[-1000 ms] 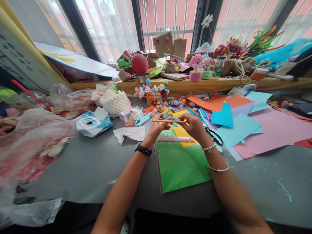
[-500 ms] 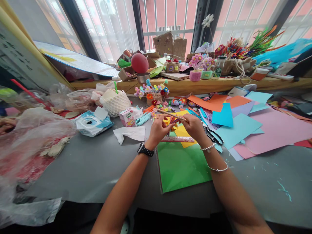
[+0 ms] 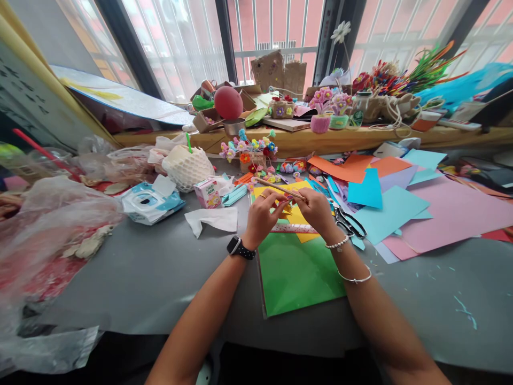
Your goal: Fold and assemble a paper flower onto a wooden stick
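My right hand (image 3: 318,211) is closed round a thin wooden stick (image 3: 274,186), which slants up to the left over my left hand. My left hand (image 3: 259,218) is pinched close beside it, fingertips almost meeting those of the right. Between the fingertips shows a small purple strip (image 3: 294,197), mostly hidden by the fingers. Beneath the hands lie yellow paper (image 3: 303,215), a patterned pink ruler-like strip (image 3: 294,228) and a green sheet (image 3: 300,272) in a clear sleeve. Black-handled scissors (image 3: 352,223) rest just right of my right wrist.
Coloured paper sheets (image 3: 452,214) spread over the right side. On the left are a wipes pack (image 3: 150,203), a small pink box (image 3: 207,193), a white tissue (image 3: 214,219), a netted coconut (image 3: 188,168) and plastic bags (image 3: 60,230). A pot of craft flowers (image 3: 252,162) stands behind.
My hands have drawn slightly closer together, and the left fingers now cover more of the purple strip. The stick stays in my right hand. The view has shifted a little.
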Available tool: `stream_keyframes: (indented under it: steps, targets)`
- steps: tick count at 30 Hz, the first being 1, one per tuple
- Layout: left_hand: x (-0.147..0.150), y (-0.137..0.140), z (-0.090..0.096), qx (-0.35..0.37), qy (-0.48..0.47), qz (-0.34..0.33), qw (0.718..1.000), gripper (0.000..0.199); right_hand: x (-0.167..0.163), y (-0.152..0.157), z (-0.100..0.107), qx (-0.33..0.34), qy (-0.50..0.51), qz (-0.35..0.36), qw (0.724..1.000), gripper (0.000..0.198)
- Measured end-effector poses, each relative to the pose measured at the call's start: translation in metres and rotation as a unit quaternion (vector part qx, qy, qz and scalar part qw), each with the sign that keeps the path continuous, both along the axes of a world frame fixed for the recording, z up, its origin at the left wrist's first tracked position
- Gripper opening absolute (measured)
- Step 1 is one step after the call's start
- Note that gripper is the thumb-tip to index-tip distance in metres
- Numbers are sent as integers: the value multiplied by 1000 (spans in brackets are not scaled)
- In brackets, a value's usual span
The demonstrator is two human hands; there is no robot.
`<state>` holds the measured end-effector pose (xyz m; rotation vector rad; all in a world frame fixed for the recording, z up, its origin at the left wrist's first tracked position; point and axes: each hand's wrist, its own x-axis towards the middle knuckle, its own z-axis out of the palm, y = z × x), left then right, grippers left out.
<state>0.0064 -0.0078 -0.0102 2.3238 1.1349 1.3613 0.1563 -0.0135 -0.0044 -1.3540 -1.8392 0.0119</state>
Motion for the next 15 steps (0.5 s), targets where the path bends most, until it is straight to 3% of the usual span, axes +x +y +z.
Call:
stream_keyframes:
  steps: [6, 9, 13, 15]
  targets:
    - [2, 0, 0, -12, 8, 6, 1000, 12, -3, 0, -2, -1, 11, 14, 1000, 32]
    - [0, 2, 3, -21, -26, 6, 999, 8, -3, -1, 0, -12, 36, 61, 997, 34]
    - [-6, 7, 9, -71, -121, -56, 988, 11, 4, -3, 8, -24, 91, 115, 989, 26]
    - [-9, 10, 11, -95, -153, -94, 979, 14, 7, -4, 12, 1, 101, 124, 987, 23]
